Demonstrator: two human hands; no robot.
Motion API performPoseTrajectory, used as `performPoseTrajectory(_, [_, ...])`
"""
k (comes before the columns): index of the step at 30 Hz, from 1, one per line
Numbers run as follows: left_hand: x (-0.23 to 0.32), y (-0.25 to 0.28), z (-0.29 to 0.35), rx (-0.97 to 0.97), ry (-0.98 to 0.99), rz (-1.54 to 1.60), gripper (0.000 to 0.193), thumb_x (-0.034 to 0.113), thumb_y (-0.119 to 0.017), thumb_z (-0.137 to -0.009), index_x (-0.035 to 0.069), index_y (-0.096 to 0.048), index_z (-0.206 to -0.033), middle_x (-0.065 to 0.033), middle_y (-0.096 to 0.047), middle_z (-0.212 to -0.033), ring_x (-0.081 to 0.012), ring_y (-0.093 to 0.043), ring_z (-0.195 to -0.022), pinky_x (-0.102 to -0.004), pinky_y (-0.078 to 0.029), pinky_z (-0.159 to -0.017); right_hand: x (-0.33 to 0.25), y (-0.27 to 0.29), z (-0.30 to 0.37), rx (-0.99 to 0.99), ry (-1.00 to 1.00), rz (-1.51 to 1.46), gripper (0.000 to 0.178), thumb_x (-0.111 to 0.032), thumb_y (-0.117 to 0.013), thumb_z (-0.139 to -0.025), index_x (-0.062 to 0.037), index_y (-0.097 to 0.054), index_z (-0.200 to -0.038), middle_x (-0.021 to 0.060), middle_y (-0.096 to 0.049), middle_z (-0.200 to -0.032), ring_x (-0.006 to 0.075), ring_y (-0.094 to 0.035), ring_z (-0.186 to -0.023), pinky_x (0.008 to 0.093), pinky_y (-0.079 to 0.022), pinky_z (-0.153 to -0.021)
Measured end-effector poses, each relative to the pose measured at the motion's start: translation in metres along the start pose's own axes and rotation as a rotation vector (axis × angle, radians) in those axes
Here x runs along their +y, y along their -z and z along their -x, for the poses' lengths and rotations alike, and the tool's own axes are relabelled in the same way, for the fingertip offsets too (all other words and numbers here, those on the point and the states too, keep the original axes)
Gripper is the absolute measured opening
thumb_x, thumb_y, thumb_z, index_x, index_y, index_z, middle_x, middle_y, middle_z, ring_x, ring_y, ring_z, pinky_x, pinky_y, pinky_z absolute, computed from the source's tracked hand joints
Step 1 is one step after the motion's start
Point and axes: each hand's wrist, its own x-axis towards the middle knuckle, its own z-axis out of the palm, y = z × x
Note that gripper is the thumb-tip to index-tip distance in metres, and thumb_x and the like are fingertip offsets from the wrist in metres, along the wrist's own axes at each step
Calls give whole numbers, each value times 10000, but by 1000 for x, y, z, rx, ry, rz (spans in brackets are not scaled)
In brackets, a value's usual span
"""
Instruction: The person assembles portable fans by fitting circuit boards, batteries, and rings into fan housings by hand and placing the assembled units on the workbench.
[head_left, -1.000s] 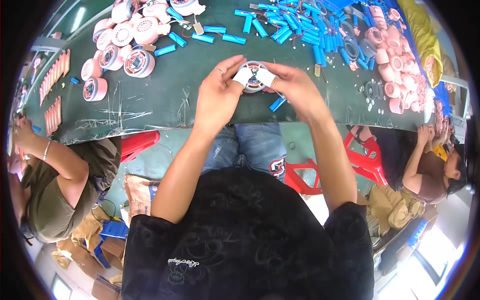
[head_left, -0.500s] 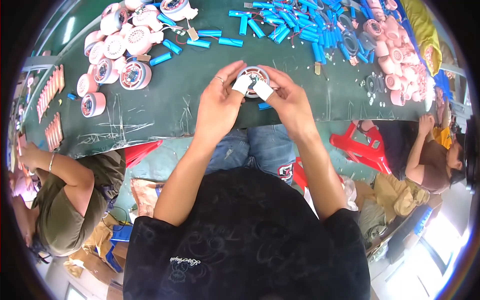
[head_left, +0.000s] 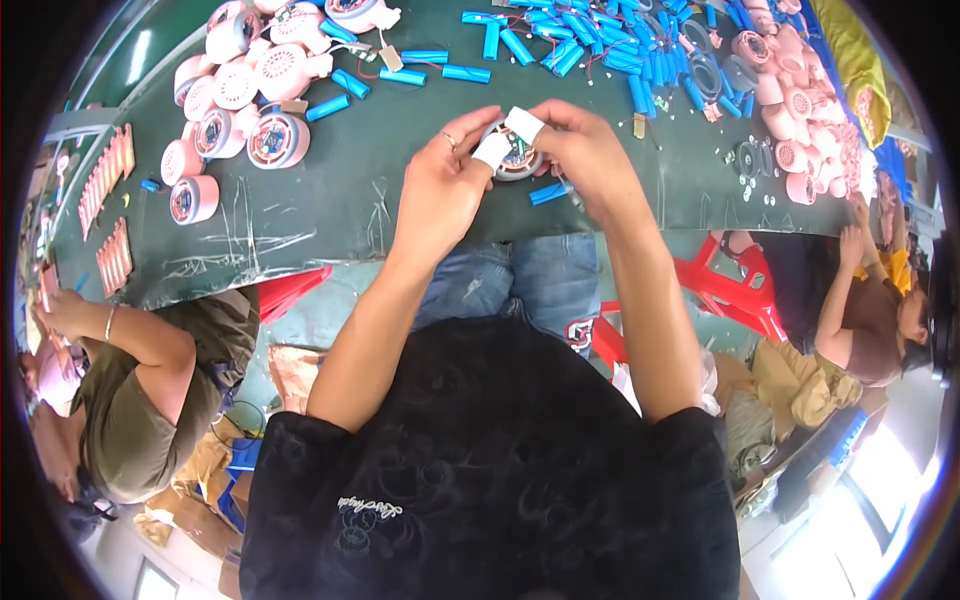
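Observation:
A round fan head (head_left: 516, 165) with a grey rim and an exposed circuit board is held between my hands over the table. My left hand (head_left: 442, 190) is closed round its left side, with the white-covered thumb on the face. On the other side, my right hand (head_left: 590, 155) grips the upper right rim, and its white-covered thumb lies across the top of the board. Part of the fan head is hidden behind my fingers. Just below it, near my right wrist, lies a blue cylindrical battery (head_left: 548, 193).
Pink fan housings (head_left: 235, 85) are grouped at the left, some with boards showing. Blue wired batteries (head_left: 600, 45) are heaped at the back, and more pink housings (head_left: 795, 110) at the right. A person sits on each side. Red stools (head_left: 735, 285) stand by the table's edge.
My right thumb has moved up from the lower right of the board to its top edge. My left hand keeps its hold, and more of the blue battery below shows.

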Motion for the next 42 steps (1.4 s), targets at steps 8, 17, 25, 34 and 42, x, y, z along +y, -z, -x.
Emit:
performPoseTrajectory(8, [-3,-8,-15,232,-234,-328,400,312,-494,-1017,-5,-651,-1204,-198,-678,-1042,-295,-636,-1044,-394,-488,-899,14,-5,-8,-107,-171,-411,353,-230,-397,-1021,16,-545,-1227,140,-683,-865,188,-655,-630,312,-535,-541])
performPoseTrajectory(17, [51,-17,-25,337,-74,-355,465,402,-439,-994,-28,-613,-1030,-256,-692,-855,-439,-690,-896,-483,-519,-782,-12,8,27,165,393,253,474,-397,-357,-1073,-23,-514,-1317,178,-672,-1112,275,-709,-865,389,-550,-765])
performPoseTrajectory(25, [57,-44,-12,310,-242,-491,467,395,-402,-1017,-34,-587,-1016,-273,-650,-714,-492,-651,-714,-561,-511,-657,-14,9,12,298,843,479,303,-298,-433,-1013,-26,-562,-985,135,-641,-695,249,-657,-615,391,-482,-551])
performPoseTrajectory(34, [35,-33,-24,312,-447,-567,336,285,-481,-952,-42,-557,-933,-276,-622,-677,-490,-631,-663,-549,-504,-621,-15,8,10,198,707,389,320,-308,-387,-1013,-15,-514,-981,196,-597,-688,360,-634,-594,427,-470,-554])
performPoseTrajectory(42, [33,1,-3,106,-83,126,334,189,-650,-903,-4,-627,-1174,-72,-703,-927,-170,-686,-774,-323,-548,-695,13,91,14,356,415,316,236,-58,-576,-934,-9,-636,-1157,122,-699,-919,191,-671,-783,336,-533,-722])
